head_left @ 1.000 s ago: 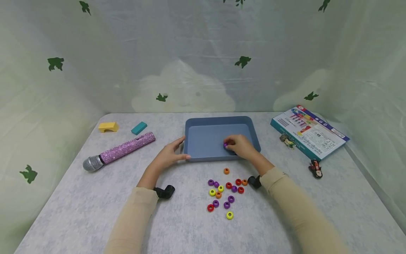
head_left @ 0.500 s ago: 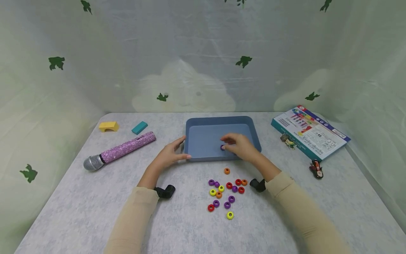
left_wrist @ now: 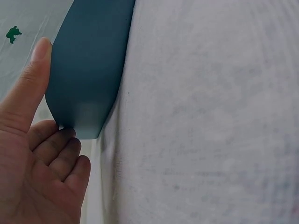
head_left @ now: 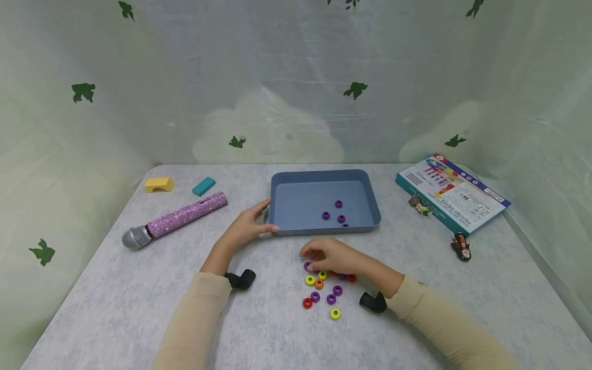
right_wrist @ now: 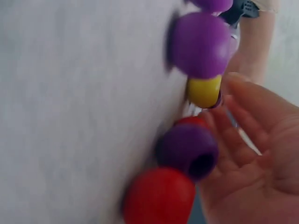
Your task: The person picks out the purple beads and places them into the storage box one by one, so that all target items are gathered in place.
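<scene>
A blue-grey tray (head_left: 319, 231) stands at the back middle with several purple beads (head_left: 326, 216) inside near its right front. My left hand (head_left: 245, 226) rests against its left front corner, thumb at the front rim and fingers along the side. In the left wrist view the left fingers (left_wrist: 60, 144) touch the tray corner (left_wrist: 86, 102). My right hand (head_left: 337, 256) hovers over loose beads in front of the tray, thumb tip beside a purple bead (head_left: 307, 265). Purple, red and yellow beads (right_wrist: 203, 92) lie beside the right palm; some are hidden under the hand.
More loose beads, including a yellow bead (head_left: 335, 314) and a red bead (head_left: 307, 303), lie nearer me. To the left are a glittery microphone (head_left: 180, 218), a yellow block (head_left: 159, 184) and a teal block (head_left: 203, 186). A flat box (head_left: 453, 192) and small figurines (head_left: 461, 246) lie right.
My right hand has let a purple bead go in the tray and moved back toward me over the loose beads. My left hand has stayed at the tray corner.
</scene>
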Demonstrator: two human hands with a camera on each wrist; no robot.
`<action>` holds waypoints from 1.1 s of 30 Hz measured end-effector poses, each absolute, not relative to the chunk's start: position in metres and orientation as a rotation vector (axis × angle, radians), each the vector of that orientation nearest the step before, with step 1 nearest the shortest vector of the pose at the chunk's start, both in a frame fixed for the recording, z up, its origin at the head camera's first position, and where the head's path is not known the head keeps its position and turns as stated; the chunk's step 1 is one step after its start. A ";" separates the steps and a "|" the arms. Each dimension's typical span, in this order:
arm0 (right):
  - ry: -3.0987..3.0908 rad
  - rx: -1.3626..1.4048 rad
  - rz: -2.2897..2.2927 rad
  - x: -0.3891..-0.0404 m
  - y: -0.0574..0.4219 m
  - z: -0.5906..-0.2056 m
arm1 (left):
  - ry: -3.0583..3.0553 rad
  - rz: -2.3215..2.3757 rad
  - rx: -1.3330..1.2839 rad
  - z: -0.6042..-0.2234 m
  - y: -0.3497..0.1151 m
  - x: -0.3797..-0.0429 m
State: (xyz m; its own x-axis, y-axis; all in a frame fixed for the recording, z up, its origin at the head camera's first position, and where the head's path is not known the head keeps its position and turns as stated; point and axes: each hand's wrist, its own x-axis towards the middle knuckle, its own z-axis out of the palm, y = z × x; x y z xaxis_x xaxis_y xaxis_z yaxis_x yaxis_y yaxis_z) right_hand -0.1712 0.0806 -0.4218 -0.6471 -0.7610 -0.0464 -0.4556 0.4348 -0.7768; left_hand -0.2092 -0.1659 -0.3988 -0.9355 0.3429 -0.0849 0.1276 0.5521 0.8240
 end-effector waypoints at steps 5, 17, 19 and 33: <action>2.334 -1.048 -0.978 -0.169 0.078 -0.429 | 2.558 1.324 0.398 -0.398 -0.166 -0.208; 2.435 -1.036 -1.164 -0.176 0.086 -0.410 | 2.560 1.308 0.395 -0.420 -0.173 -0.223; 2.457 -1.012 -1.257 -0.184 0.092 -0.405 | 2.571 1.292 0.395 -0.425 -0.175 -0.226; 2.700 -0.547 -1.304 -0.249 0.128 -0.415 | 2.589 1.275 0.414 -0.428 -0.176 -0.228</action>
State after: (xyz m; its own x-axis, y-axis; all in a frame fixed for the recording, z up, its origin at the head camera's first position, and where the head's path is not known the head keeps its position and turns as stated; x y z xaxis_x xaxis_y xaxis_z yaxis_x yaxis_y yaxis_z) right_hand -0.2490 0.1285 -0.4152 -0.9313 -0.3575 0.0704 -0.2773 0.5702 -0.7733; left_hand -0.2279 -0.1761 -0.4280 -0.9346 0.3472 -0.0768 0.1508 0.5825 0.7988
